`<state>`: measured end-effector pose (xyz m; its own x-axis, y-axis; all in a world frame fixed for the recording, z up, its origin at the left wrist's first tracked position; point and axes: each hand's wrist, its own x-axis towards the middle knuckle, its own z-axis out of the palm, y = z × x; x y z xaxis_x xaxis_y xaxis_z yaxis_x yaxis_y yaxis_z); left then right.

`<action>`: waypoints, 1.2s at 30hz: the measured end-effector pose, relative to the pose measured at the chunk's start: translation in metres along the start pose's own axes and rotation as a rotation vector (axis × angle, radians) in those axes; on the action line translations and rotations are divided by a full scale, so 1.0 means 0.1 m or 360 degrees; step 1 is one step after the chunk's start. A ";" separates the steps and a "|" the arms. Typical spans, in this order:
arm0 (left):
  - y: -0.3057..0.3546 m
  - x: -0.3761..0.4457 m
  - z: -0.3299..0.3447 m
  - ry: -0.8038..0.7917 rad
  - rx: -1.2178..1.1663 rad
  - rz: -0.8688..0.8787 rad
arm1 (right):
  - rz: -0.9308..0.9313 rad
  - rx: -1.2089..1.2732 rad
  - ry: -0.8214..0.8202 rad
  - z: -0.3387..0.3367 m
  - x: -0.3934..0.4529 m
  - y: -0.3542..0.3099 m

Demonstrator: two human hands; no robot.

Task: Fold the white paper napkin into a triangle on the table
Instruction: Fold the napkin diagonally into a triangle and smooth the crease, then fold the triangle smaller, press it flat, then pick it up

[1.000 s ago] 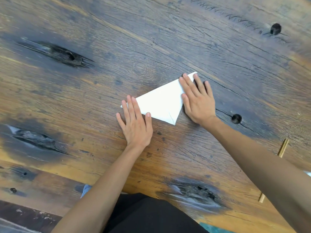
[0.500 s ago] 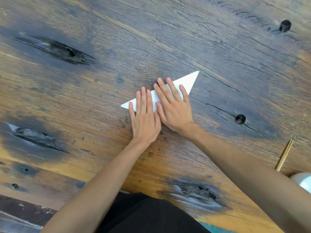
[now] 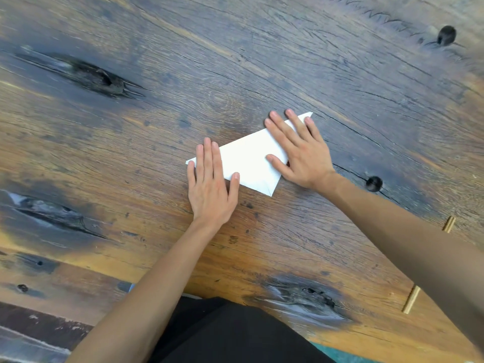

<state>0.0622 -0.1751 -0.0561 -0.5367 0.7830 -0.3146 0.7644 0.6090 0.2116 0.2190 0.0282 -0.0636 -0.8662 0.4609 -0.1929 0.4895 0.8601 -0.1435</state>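
Note:
The white paper napkin lies flat on the dark wooden table, folded into a triangle with its long edge running from lower left to upper right. My left hand rests palm down on its left corner, fingers together and straight. My right hand lies flat over its right end, fingers spread, covering most of the upper right tip. Neither hand grips the paper; both press it against the wood. The bottom corner of the triangle shows between my two hands.
The table has dark knots and holes, one just right of my right wrist and another at the far right. A thin brass-coloured stick lies at the right, partly under my forearm. The table's near edge runs by my dark clothing.
Half a second ago both hands were side by side on the middle of the napkin. They have slid apart along it, left hand toward the left corner, right hand toward the right tip.

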 end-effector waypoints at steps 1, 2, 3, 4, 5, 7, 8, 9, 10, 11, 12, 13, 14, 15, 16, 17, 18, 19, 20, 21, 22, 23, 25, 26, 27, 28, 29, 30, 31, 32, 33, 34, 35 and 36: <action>-0.04 -0.01 -0.02 -0.0011 0.0001 -0.0002 | 0.0054 0.0007 -0.0011 -0.03 -0.02 0.06; -0.08 -0.03 -0.04 -0.0025 0.0001 0.0003 | 0.0125 0.0024 -0.0020 -0.05 -0.04 0.11; -0.11 -0.04 -0.06 -0.0040 0.0001 0.0015 | 0.0204 0.0051 -0.0026 -0.09 -0.07 0.16; -0.14 -0.05 -0.09 -0.0056 0.0007 0.0033 | 0.0270 0.0086 -0.0033 -0.12 -0.09 0.21; -0.17 -0.06 -0.11 -0.0075 0.0018 0.0051 | 0.0315 0.0118 -0.0040 -0.15 -0.11 0.24; -0.22 -0.07 -0.17 -0.0110 0.0028 0.0094 | 0.0360 0.0168 -0.0030 -0.21 -0.12 0.25; -0.25 -0.07 -0.20 -0.0124 0.0030 0.0134 | 0.0365 0.0200 -0.0024 -0.24 -0.10 0.24; -0.27 -0.06 -0.24 -0.0133 0.0035 0.0200 | 0.0346 0.0230 -0.0025 -0.28 -0.08 0.23; -0.28 -0.05 -0.28 -0.0145 0.0040 0.0289 | 0.0306 0.0247 -0.0033 -0.31 -0.05 0.21; -0.28 -0.03 -0.31 -0.0164 0.0047 0.0391 | 0.0262 0.0253 -0.0048 -0.36 -0.03 0.20; -0.26 0.00 -0.35 -0.0189 0.0058 0.0490 | 0.0231 0.0249 -0.0064 -0.40 -0.01 0.19; -0.22 0.04 -0.39 -0.0214 0.0072 0.0575 | 0.0217 0.0233 -0.0078 -0.45 0.01 0.18; -0.18 0.08 -0.42 -0.0237 0.0088 0.0644 | 0.0217 0.0210 -0.0097 -0.50 0.04 0.18; -0.14 0.13 -0.46 -0.0255 0.0102 0.0701 | 0.0229 0.0185 -0.0127 -0.54 0.07 0.17; -0.09 0.18 -0.50 -0.0268 0.0118 0.0749 | 0.0245 0.0163 -0.0166 -0.57 0.10 0.16; -0.05 0.22 -0.53 -0.0282 0.0145 0.0783 | 0.0265 0.0148 -0.0209 -0.60 0.13 0.16; -0.02 0.27 -0.57 -0.0299 0.0189 0.0802 | 0.0287 0.0142 -0.0253 -0.62 0.16 0.15; 0.01 0.32 -0.59 -0.0315 0.0242 0.0813 | 0.0313 0.0138 -0.0291 -0.65 0.19 0.15; 0.02 0.37 -0.62 -0.0328 0.0295 0.0821 | 0.0338 0.0137 -0.0320 -0.67 0.21 0.14; 0.03 0.40 -0.64 -0.0340 0.0342 0.0831 | 0.0365 0.0143 -0.0343 -0.69 0.24 0.14; 0.04 0.43 -0.66 -0.0351 0.0377 0.0844 | 0.0398 0.0159 -0.0363 -0.70 0.26 0.12; 0.04 0.45 -0.67 -0.0357 0.0399 0.0859 | 0.0439 0.0180 -0.0384 -0.72 0.27 0.11; 0.02 0.48 -0.70 -0.0362 0.0413 0.0882 | 0.0534 0.0218 -0.0399 -0.73 0.28 0.06; 0.01 0.49 -0.71 -0.0364 0.0422 0.0889 | 0.0582 0.0238 -0.0386 -0.74 0.27 0.03; 0.00 0.50 -0.72 -0.0368 0.0439 0.0899 | 0.0630 0.0272 -0.0368 -0.76 0.26 -0.01; -0.01 0.51 -0.74 -0.0373 0.0459 0.0911 | 0.0680 0.0328 -0.0351 -0.78 0.24 -0.04; -0.02 0.52 -0.76 -0.0381 0.0473 0.0924 | 0.0735 0.0407 -0.0334 -0.82 0.21 -0.09; -0.03 0.54 -0.77 -0.0391 0.0475 0.0937 | 0.0794 0.0492 -0.0310 -0.86 0.19 -0.13; -0.04 0.55 -0.78 -0.0402 0.0466 0.0948 | 0.0849 0.0562 -0.0269 -0.90 0.16 -0.19; -0.04 0.56 -0.79 -0.0410 0.0452 0.0957 | 0.0894 0.0607 -0.0203 -0.94 0.13 -0.26; -0.05 0.58 -0.79 -0.0414 0.0434 0.0964 | 0.0933 0.0636 -0.0122 -0.97 0.10 -0.35; -0.06 0.60 -0.79 -0.0416 0.0415 0.0972 | 0.0970 0.0669 -0.0037 -1.01 0.07 -0.45; -0.06 0.63 -0.80 -0.0424 0.0394 0.0982 | 0.1001 0.0715 0.0045 -1.04 0.04 -0.56; -0.07 0.65 -0.80 -0.0439 0.0367 0.0993 | 0.1023 0.0768 0.0122 -1.05 0.01 -0.68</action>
<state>-0.0070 -0.1186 -0.0038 0.1111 0.8972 -0.4275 0.9716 -0.0075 0.2367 0.1739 -0.0067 0.0482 -0.3967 0.8619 -0.3157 0.8682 0.2406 -0.4340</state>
